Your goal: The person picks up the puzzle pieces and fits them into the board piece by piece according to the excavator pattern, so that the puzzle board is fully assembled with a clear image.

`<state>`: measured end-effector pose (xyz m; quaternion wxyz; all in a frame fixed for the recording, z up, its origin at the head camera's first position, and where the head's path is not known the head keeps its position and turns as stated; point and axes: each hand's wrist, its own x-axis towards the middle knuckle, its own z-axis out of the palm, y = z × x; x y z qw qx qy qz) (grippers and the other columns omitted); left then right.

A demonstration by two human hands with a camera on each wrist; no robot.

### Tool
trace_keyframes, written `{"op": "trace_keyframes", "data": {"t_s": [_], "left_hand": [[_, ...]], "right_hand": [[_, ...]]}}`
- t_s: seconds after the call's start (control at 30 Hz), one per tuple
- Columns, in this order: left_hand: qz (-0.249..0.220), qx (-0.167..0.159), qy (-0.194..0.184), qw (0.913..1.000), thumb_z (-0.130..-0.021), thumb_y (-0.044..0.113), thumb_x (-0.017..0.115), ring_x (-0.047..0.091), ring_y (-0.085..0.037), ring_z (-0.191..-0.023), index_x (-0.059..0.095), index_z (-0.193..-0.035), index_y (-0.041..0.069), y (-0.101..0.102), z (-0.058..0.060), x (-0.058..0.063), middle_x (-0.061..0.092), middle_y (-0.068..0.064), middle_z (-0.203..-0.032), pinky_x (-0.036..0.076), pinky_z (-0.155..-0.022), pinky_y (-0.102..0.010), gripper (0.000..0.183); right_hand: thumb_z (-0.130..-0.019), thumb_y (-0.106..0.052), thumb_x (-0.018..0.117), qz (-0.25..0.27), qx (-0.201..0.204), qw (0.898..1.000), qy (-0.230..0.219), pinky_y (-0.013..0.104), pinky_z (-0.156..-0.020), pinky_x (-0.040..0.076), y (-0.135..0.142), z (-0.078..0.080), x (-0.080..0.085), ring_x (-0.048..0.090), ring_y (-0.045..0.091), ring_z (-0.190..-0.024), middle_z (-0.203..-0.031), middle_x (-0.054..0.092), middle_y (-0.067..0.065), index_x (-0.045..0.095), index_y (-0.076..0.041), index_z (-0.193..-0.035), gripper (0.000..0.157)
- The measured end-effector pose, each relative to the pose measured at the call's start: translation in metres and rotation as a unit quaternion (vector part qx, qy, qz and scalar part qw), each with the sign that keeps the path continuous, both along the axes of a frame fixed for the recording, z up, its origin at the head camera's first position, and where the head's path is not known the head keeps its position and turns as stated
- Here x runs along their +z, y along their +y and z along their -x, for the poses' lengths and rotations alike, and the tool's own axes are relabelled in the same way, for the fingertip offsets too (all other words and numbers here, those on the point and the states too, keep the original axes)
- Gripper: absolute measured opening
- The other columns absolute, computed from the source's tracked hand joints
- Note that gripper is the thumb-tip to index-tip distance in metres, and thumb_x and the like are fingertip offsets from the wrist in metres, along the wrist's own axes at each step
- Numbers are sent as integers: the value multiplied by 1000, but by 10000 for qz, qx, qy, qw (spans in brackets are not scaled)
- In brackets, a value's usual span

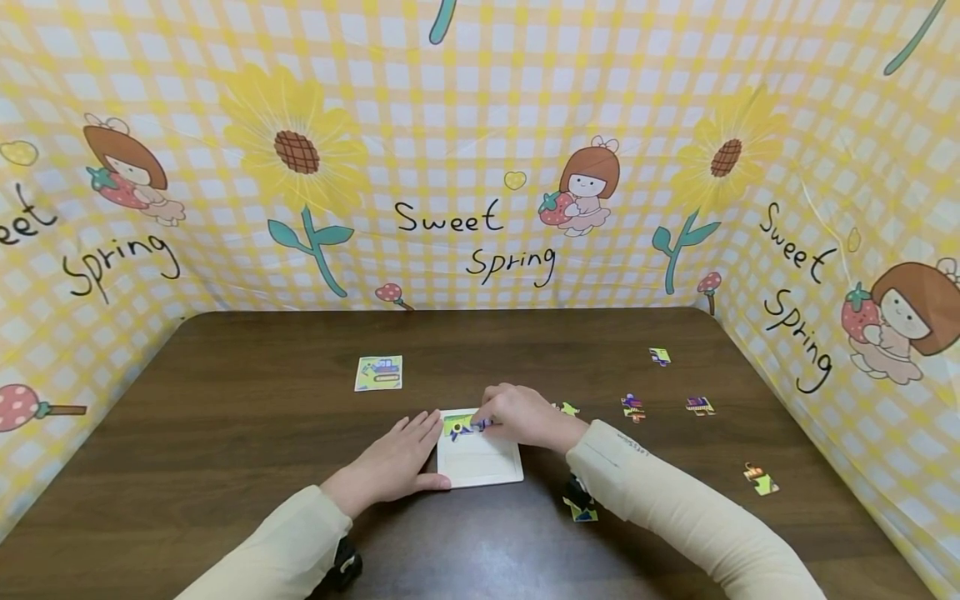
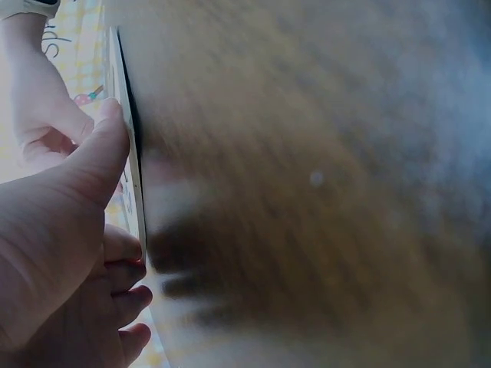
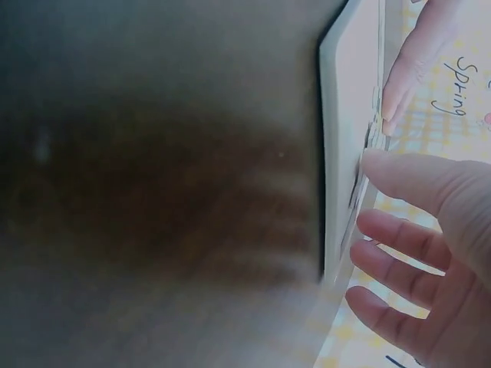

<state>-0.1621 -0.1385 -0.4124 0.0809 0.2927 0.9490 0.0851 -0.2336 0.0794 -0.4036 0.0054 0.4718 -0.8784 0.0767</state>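
A white square puzzle tray (image 1: 480,471) lies on the table, with colourful puzzle pieces (image 1: 454,427) along its far edge. My left hand (image 1: 401,458) rests at the tray's left side, fingers extended and thumb at the near left corner. In the left wrist view that thumb (image 2: 111,126) lies along the tray's edge (image 2: 136,192). Over the tray's far right part, my right hand (image 1: 517,417) pinches a puzzle piece (image 1: 483,423) at the row of pieces. The right wrist view shows the thumb (image 3: 391,170) on it, the other fingers loosely bent and the index fingertip hidden.
A picture card of a digger (image 1: 378,373) lies at the back left. Loose puzzle pieces (image 1: 632,408) are scattered to the right, one piece (image 1: 566,409) partly behind the right hand and another (image 1: 583,512) beside the right sleeve. A checked yellow cloth (image 1: 480,167) surrounds the table.
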Motion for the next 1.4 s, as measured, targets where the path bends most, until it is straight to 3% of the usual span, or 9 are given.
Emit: {"op": "trace_keyframes", "data": {"t_s": [0.27,0.63,0.77,0.93,1.07,1.17,1.27,1.4], "left_hand": [[24,-76,41,10000,-85,51,57,28,-37,-130,36,-135,-11,-1,0,1,32,-25,-141,23,-104,-49,82],[15,-84,37,10000,-85,50,58,27,-38,-131,36,-134,-12,0,0,2,32,-26,-141,23,-104,-49,82],[11,-88,29,10000,-85,50,58,27,-38,-131,36,-134,-12,0,0,2,32,-26,-141,23,-104,-49,82],[-7,-70,35,10000,-85,51,58,27,-37,-131,36,-134,-12,0,0,0,31,-25,-142,23,-104,-49,82],[-21,-96,64,9999,-85,50,58,27,-37,-131,36,-134,-12,0,0,-3,31,-25,-142,23,-104,-49,82],[3,-76,67,9999,-85,51,57,26,-36,-131,36,-135,-11,0,1,-5,30,-24,-143,22,-104,-48,83],[39,-2,31,10000,-85,52,57,25,-35,-132,35,-136,-9,0,1,-5,29,-22,-144,21,-105,-48,83],[25,62,4,10000,-84,52,58,24,-35,-133,35,-136,-9,0,1,-3,29,-21,-144,21,-105,-47,84]], "right_hand": [[-85,-18,68,-554,418,9958,600,25,-67,45,0,3,3,56,13,-85,-98,64,-3,72,-20,-105,21],[-85,-23,67,-835,738,9823,1509,34,-72,46,-1,3,2,59,14,-87,-99,66,-5,73,-23,-101,17],[-86,-22,67,-853,708,9833,1443,35,-75,47,-1,4,2,60,13,-87,-99,66,-6,73,-23,-101,16],[-85,-20,68,-451,551,9952,664,33,-78,48,4,8,3,59,11,-89,-100,65,-4,72,-19,-104,20],[-84,-19,69,206,169,9996,10,30,-79,48,25,20,4,59,13,-93,-103,64,-1,70,-14,-108,25],[-84,-19,69,654,-396,9967,-268,35,-83,47,52,32,6,58,17,-97,-107,63,3,68,-11,-112,29],[-85,-18,68,1104,-1091,9863,-550,40,-87,45,86,46,10,57,23,-101,-110,62,7,65,-7,-115,32],[-85,-17,67,1588,-1960,9643,-810,47,-89,41,139,64,15,54,32,-105,-114,60,15,62,-3,-118,37]]}}
